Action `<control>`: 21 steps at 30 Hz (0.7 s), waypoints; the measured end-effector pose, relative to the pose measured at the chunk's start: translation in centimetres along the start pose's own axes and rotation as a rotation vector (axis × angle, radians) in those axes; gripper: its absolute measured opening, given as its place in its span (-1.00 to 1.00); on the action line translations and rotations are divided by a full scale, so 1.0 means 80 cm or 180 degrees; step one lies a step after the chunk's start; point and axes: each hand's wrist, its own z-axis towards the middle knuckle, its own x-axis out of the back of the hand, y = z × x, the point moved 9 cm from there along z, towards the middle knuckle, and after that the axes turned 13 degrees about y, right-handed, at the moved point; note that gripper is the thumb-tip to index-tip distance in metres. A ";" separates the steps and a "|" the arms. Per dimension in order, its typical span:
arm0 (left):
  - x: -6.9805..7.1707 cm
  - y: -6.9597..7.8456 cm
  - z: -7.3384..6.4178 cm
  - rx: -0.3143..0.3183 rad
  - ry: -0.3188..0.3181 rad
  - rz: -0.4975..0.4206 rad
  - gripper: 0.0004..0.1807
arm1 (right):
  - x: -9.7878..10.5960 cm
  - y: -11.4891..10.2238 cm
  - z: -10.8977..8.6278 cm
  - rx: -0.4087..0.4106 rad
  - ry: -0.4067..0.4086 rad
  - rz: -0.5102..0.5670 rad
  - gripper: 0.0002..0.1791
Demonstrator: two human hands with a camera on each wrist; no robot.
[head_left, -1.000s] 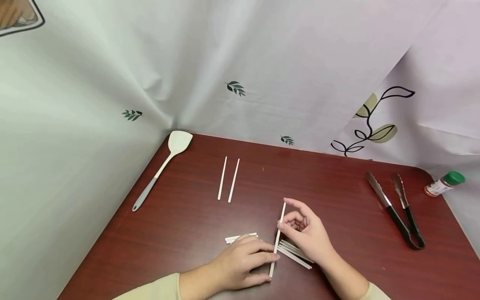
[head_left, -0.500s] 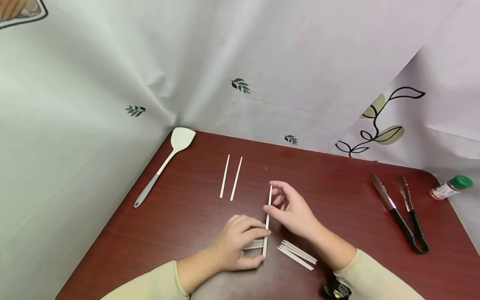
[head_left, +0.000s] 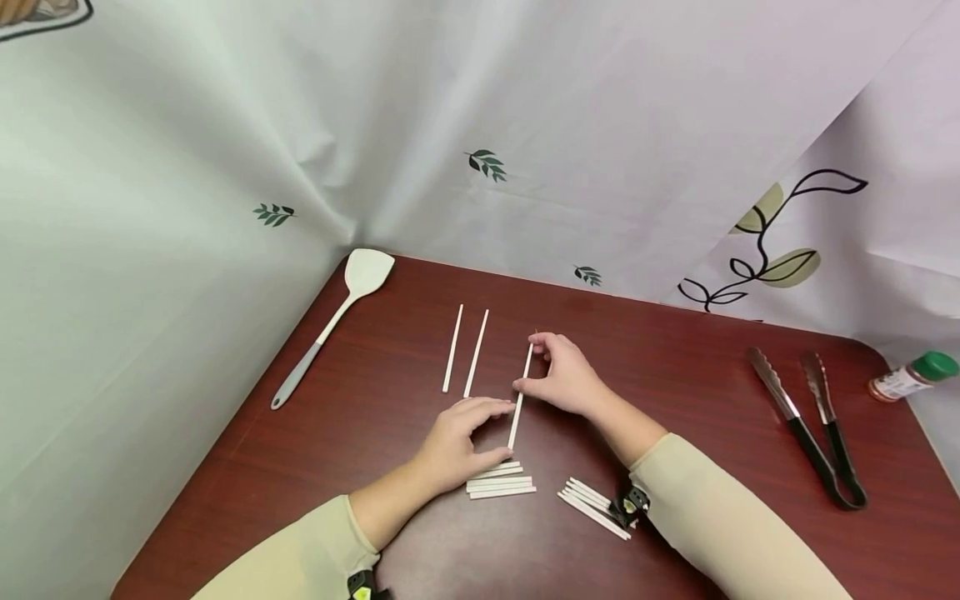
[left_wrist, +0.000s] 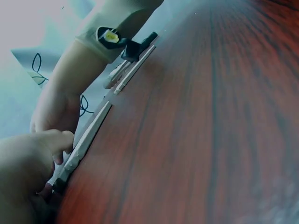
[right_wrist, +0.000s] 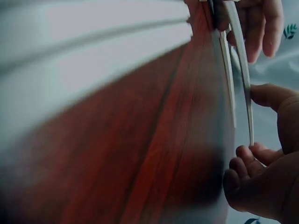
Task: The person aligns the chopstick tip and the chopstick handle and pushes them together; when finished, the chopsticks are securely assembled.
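Note:
Both hands hold one thin white stick (head_left: 516, 422), slanted a little to the right at its far end. My right hand (head_left: 564, 375) grips the upper part between thumb and fingertips. On the lower part are the thumb and fingers of my left hand (head_left: 457, 442). In the right wrist view the stick (right_wrist: 248, 100) runs from the right fingertips toward the left fingers. Two similar sticks, a left one (head_left: 453, 348) and a right one (head_left: 476, 353), lie side by side farther back. Below the left hand is a group of several sticks (head_left: 501, 485), partly covered by that hand.
Another bunch of sticks (head_left: 592, 508) lies beside the right forearm, partly behind the wrist camera (head_left: 633, 502). A white spatula (head_left: 330, 325) rests along the table's left edge. Metal tongs (head_left: 817, 433) and a green-capped jar (head_left: 911, 377) stand toward the right. Patterned cloth (head_left: 420, 125) hangs behind the table.
Both hands have carried the stick away from the person and slightly left, toward the two parallel sticks. More of the near group and the right bunch has come into sight.

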 end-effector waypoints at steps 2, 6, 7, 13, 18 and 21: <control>0.000 -0.002 0.000 0.0047 -0.0008 0.0056 -0.38 | -0.005 0.005 0.005 -0.0060 -0.0121 -0.0196 -0.08; -0.001 -0.003 0.001 0.0022 -0.0024 0.0101 -0.50 | -0.014 0.013 0.012 -0.0213 -0.0327 -0.0433 0.03; -0.002 -0.004 0.001 0.0008 -0.0025 0.0104 -0.53 | -0.015 0.014 0.014 -0.0219 -0.0349 -0.0463 0.04; -0.004 -0.004 0.005 -0.0074 0.0017 0.0150 -0.71 | -0.023 0.009 0.026 -0.0133 -0.0427 -0.0606 0.05; -0.006 -0.004 0.009 -0.0138 0.0030 0.0320 -0.78 | -0.029 0.005 0.034 -0.0108 -0.0563 -0.0812 0.06; -0.007 -0.005 0.012 -0.0148 -0.0001 0.0437 -0.79 | -0.029 0.004 0.040 -0.0116 -0.0595 -0.0916 0.05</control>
